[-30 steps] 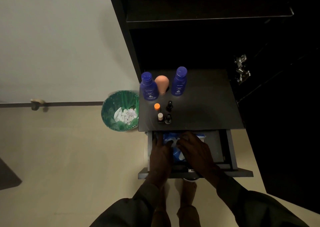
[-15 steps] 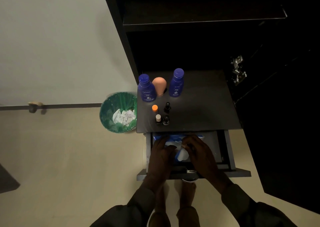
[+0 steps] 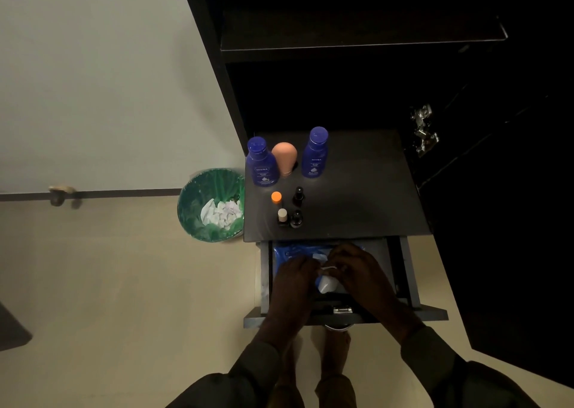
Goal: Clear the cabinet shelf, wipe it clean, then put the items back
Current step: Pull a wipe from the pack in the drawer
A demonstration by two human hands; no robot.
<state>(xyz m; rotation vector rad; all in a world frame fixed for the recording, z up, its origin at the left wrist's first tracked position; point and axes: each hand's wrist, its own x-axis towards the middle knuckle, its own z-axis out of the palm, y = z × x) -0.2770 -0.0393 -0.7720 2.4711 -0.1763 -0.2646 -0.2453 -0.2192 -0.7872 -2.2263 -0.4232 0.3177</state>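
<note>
On the dark cabinet shelf [image 3: 366,196] stand two blue lotion bottles [image 3: 261,165] [image 3: 316,153] with a peach rounded bottle [image 3: 284,158] between them. In front of them sit several small bottles: an orange-capped one [image 3: 276,197], a white-capped one [image 3: 282,216] and two black ones [image 3: 298,196] [image 3: 296,219]. Below the shelf, a drawer [image 3: 407,283] is pulled out and holds a blue wipes pack [image 3: 289,252]. My left hand [image 3: 293,286] rests on the pack. My right hand [image 3: 362,275] pinches a white wipe [image 3: 325,282] at the pack's opening.
A green-lined waste bin [image 3: 211,204] with crumpled white paper stands on the floor left of the cabinet. An upper shelf edge [image 3: 363,45] juts out above. A metal hinge [image 3: 424,132] shows on the dark right side. My feet are below the drawer front.
Both hands have drawn together over the wipes pack, and a white wipe has come up out of it between my fingers.
</note>
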